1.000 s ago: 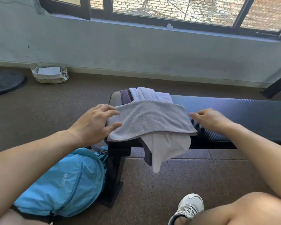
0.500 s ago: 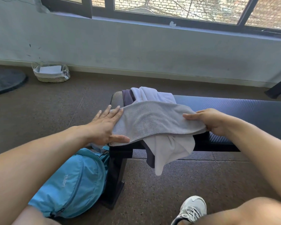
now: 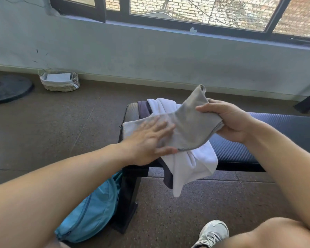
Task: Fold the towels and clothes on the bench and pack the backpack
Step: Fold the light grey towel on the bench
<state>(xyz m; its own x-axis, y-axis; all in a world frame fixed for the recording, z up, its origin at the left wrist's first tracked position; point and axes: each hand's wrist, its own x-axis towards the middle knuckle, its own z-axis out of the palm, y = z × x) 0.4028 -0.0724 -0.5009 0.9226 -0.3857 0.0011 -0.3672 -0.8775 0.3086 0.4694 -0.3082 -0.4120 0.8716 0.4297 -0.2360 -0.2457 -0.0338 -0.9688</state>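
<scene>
Head view looks down on a grey towel (image 3: 188,126) being worked over the near end of a dark padded desk (image 3: 268,133). On the right, the right hand (image 3: 234,122) has its fingers and thumb curled round the towel's right part, lifting that side clear of the desk so that one corner stands up above the knuckles; this grip is closed on the cloth. On the left, the left hand (image 3: 150,140) lies flat with straight, slightly spread fingers on the towel's lower left part, pressing it down onto the pile beneath; this grip is open and clasps nothing. Under the towel lies a white garment (image 3: 190,165), which spills over the desk's front edge and hangs toward the floor, and beneath that a dark purple garment (image 3: 144,109) shows at the far left of the desk end and again as a dark flap below the front edge. A light blue backpack (image 3: 91,212) rests on the floor against the desk's black leg, below the left forearm. Lower right, a bare knee and a white laced shoe (image 3: 211,233) are in view. By the far wall on the left sit a small woven basket (image 3: 59,83) and a round dark base (image 3: 7,88), well apart from the desk.
</scene>
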